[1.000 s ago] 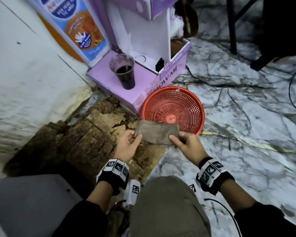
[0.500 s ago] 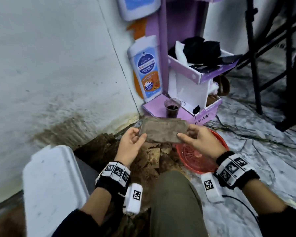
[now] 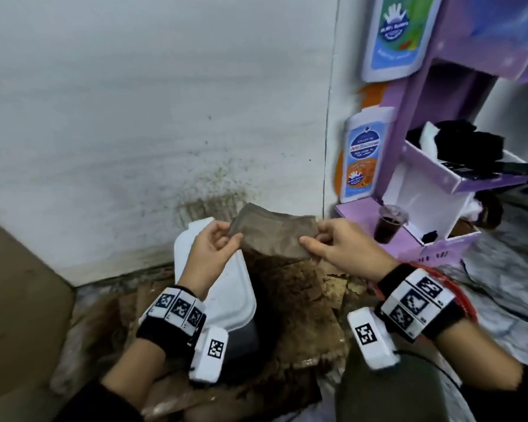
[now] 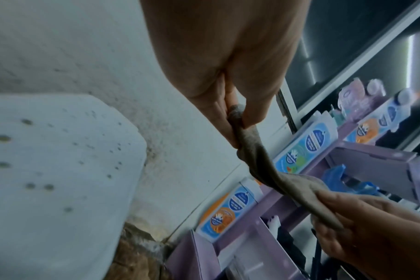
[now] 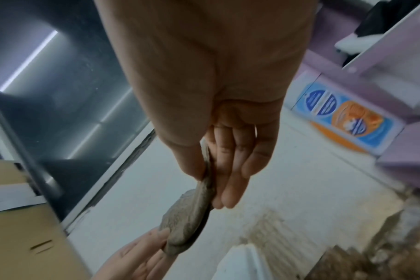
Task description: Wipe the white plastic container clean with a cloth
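Both hands hold a grey-brown folded cloth [image 3: 272,236] stretched flat in the air between them. My left hand [image 3: 223,239] pinches its left edge; in the left wrist view the cloth [image 4: 254,157] runs from that pinch toward the other hand. My right hand [image 3: 313,239] pinches the right edge between thumb and fingers [image 5: 228,180]. The white plastic container [image 3: 229,290] lies on the floor by the wall, under and behind my left hand, its lid closed. In the left wrist view the container [image 4: 48,170] shows small dark spots on its surface.
A purple cardboard display stand [image 3: 439,208] with bottle pictures stands at the right, a cup of dark liquid [image 3: 389,225] on its base. A red basket [image 3: 457,287] peeks out behind my right wrist. Torn brown cardboard [image 3: 293,300] covers the floor; a white wall is ahead.
The view swung left, bringing the white container under my left hand. Both hands keep their pinch on the cloth and carried it from over the red basket toward the container.
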Motion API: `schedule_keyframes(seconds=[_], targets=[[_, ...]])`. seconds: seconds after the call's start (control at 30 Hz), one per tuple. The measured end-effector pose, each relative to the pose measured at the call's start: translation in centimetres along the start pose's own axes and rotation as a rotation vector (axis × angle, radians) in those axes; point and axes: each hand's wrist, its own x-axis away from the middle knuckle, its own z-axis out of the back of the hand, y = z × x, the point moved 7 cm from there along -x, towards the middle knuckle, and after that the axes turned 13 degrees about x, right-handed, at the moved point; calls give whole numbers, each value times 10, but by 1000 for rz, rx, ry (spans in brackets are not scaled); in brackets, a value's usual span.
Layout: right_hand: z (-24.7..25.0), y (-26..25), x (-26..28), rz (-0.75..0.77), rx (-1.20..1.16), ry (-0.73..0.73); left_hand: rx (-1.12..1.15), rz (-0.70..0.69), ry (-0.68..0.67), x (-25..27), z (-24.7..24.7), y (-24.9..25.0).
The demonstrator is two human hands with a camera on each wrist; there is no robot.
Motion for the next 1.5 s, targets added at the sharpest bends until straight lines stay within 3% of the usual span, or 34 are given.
schedule_keyframes(seconds=[0.13,0.27,0.43,0.6,0.8,0.87,0.93,1.0,1.07,1.17,1.27,1.37,1.5], targets=[[-34,-36,-2,40,-44,-23,-34,11,47,13,50,-5],[-91,-35,-8,-22,-22,-13,-111,16,101,22,90,-26],[-158,-15,0,-177,-96,35,-283,62,46,9,115,-60],[-199,-13,28,-331,-114,139,-426,23,-59,-13,106,-69],[-227,-21,44,-453,-209,-100,-667,-34,-215,-34,89,-73],[-220,-26,43,-431,-6,-205,-704,-38,-210,-36,91,-74],[-200,-34,43,-399,290,-201,-717,-43,-190,-35,96,-77],[-176,-43,38,-388,449,-84,-707,-46,-152,-30,104,-79],[-161,-49,29,-327,462,63,-689,-52,-100,-21,115,-80],[-165,-65,7,-12,398,260,-662,-37,-42,0,129,-79],[-203,-70,-15,191,416,171,-665,26,-2,25,141,-86],[-239,-62,-30,202,523,25,-606,142,-11,45,152,-105],[-257,-51,-40,217,625,1,-483,295,-122,60,150,-131]])
